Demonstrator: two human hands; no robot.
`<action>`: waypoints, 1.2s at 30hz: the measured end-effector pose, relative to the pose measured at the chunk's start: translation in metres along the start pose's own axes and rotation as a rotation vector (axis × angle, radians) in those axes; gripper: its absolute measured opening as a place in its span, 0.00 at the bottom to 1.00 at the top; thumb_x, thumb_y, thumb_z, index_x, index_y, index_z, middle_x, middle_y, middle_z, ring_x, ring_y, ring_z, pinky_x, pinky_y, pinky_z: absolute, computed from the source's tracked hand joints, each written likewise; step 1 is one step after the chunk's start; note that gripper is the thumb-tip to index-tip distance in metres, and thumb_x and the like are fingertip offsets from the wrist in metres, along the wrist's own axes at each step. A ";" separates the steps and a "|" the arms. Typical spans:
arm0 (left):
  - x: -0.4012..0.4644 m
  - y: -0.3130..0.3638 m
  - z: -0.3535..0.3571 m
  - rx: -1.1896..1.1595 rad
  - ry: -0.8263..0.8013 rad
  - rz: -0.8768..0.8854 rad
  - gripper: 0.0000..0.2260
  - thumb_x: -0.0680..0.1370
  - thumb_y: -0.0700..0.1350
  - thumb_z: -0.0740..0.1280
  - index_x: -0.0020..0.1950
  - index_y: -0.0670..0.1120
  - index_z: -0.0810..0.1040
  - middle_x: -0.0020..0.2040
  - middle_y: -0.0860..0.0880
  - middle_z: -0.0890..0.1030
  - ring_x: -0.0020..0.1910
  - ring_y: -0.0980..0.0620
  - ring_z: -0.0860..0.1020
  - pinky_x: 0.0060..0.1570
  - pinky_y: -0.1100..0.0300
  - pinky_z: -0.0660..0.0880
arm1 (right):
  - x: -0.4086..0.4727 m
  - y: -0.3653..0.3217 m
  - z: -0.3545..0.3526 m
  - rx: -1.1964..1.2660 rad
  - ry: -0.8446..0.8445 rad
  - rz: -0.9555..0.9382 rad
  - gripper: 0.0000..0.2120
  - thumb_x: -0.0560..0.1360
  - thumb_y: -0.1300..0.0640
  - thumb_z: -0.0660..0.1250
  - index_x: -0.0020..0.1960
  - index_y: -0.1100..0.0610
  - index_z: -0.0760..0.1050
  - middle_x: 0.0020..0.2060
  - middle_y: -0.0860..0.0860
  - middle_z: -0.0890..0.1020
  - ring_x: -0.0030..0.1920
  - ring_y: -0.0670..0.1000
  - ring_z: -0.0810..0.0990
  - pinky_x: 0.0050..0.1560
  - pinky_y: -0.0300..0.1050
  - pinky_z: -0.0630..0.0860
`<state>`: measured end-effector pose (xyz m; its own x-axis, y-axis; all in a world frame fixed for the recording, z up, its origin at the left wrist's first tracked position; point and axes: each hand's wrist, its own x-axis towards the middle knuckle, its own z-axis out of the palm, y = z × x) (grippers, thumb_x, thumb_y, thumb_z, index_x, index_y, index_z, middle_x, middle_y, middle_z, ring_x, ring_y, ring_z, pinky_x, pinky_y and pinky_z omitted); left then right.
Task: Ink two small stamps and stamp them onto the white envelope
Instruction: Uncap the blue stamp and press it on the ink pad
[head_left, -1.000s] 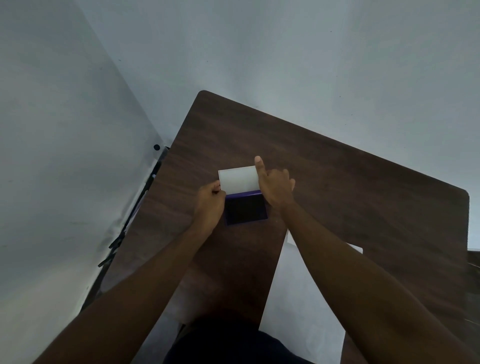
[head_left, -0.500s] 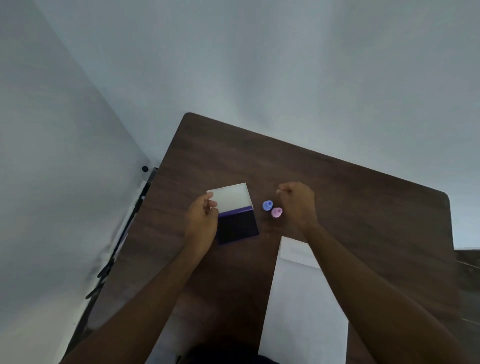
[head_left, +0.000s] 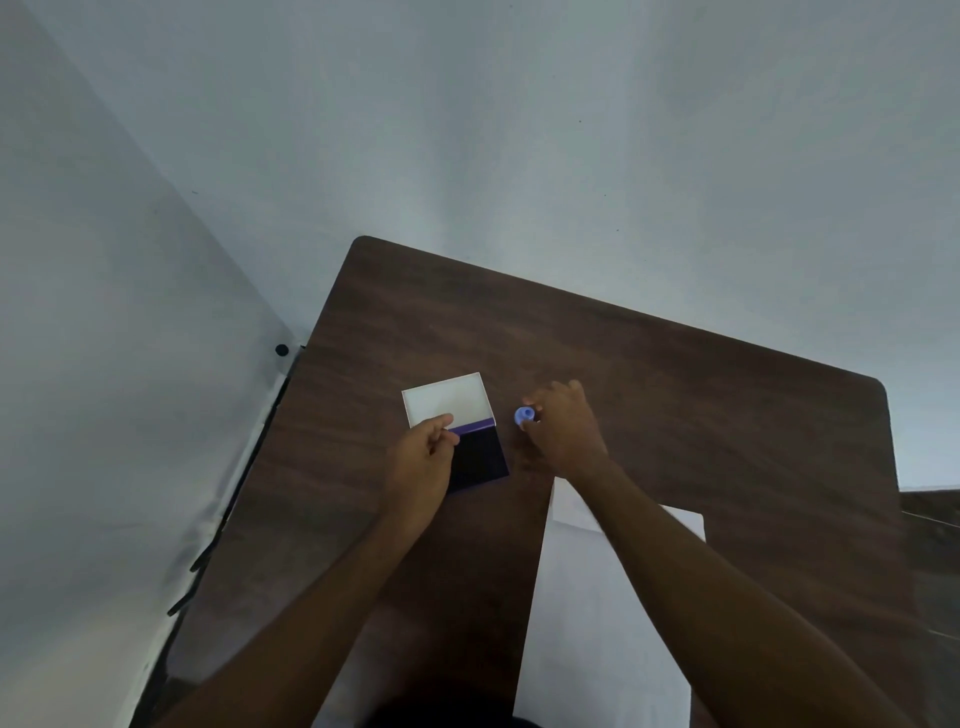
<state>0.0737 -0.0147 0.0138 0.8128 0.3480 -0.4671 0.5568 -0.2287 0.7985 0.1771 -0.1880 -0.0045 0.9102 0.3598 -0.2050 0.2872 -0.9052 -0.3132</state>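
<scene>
Nearest me, at about five o'clock on the dark surface (head_left: 727, 415), the white envelope (head_left: 597, 623) lies flat under my right forearm, waiting for its prints. Further out at eleven, my left hand (head_left: 423, 462) pinches the open ink pad (head_left: 478, 457) near its hinge, I judge to steady it. Just beyond at one o'clock, my right hand (head_left: 563, 431) narrows its grip around the blue stamp (head_left: 524, 415), though I cannot tell whether it is held.

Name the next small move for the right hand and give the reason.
Probably lift the blue stamp and carry it to the open ink pad. The right hand has its fingers around it, the left hand steadies the pad, and the white envelope looks unmarked.
</scene>
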 end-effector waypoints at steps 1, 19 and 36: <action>0.000 -0.001 0.000 -0.003 -0.007 -0.001 0.12 0.80 0.43 0.61 0.62 0.49 0.78 0.62 0.51 0.78 0.58 0.56 0.76 0.58 0.54 0.77 | 0.000 0.000 0.001 0.017 -0.008 -0.003 0.11 0.73 0.58 0.65 0.33 0.57 0.76 0.31 0.52 0.80 0.37 0.51 0.75 0.52 0.47 0.68; -0.009 0.036 0.002 -0.063 -0.156 0.093 0.17 0.77 0.54 0.66 0.65 0.53 0.75 0.58 0.56 0.79 0.55 0.55 0.78 0.53 0.60 0.77 | -0.048 -0.036 -0.041 1.236 0.029 0.547 0.08 0.72 0.59 0.72 0.50 0.58 0.83 0.43 0.54 0.85 0.41 0.51 0.84 0.40 0.43 0.81; -0.023 0.030 -0.016 0.015 -0.105 0.236 0.13 0.72 0.47 0.73 0.57 0.50 0.81 0.43 0.61 0.81 0.41 0.70 0.79 0.41 0.79 0.73 | -0.062 -0.038 -0.037 1.350 -0.282 0.365 0.11 0.75 0.60 0.67 0.54 0.63 0.80 0.42 0.60 0.83 0.39 0.54 0.81 0.41 0.44 0.79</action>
<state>0.0690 -0.0154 0.0546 0.9336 0.1867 -0.3059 0.3511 -0.3062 0.8848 0.1207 -0.1843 0.0541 0.7351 0.3347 -0.5896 -0.5921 -0.1068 -0.7988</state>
